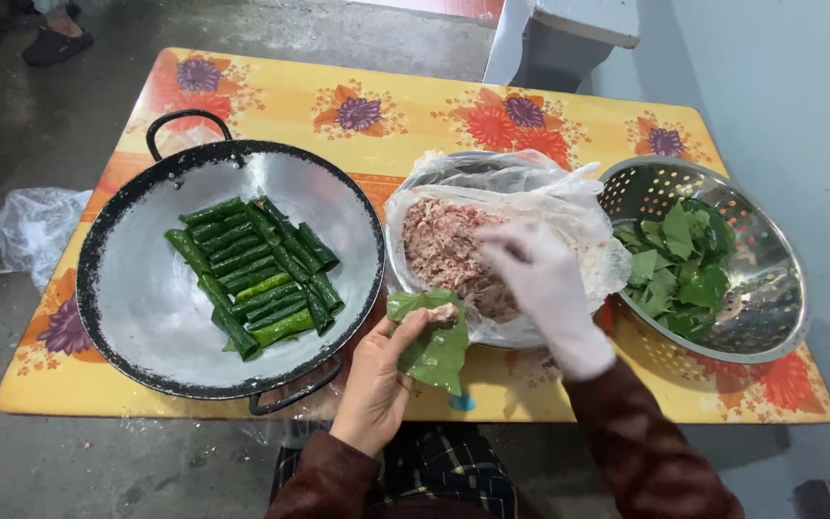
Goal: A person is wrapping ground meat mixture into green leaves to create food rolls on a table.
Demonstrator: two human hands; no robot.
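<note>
My left hand point(377, 380) holds a flat green leaf point(431, 348) with a small lump of minced meat on it, just in front of the meat bowl. My right hand point(542, 279), in a thin clear glove, reaches into the pink minced meat point(439, 245), fingers bent down on it. The meat lies in a bowl lined with a plastic bag point(583, 207). On the left, a large dark pan point(136, 298) carries several rolled green leaf rolls point(256, 274) laid in rows.
A metal colander point(770, 298) with loose green leaves point(679, 269) stands at the right. All sit on a low yellow flowered table point(415, 106). A crumpled plastic bag point(26, 231) lies on the floor at the left. Someone's foot point(55, 38) shows at the top left.
</note>
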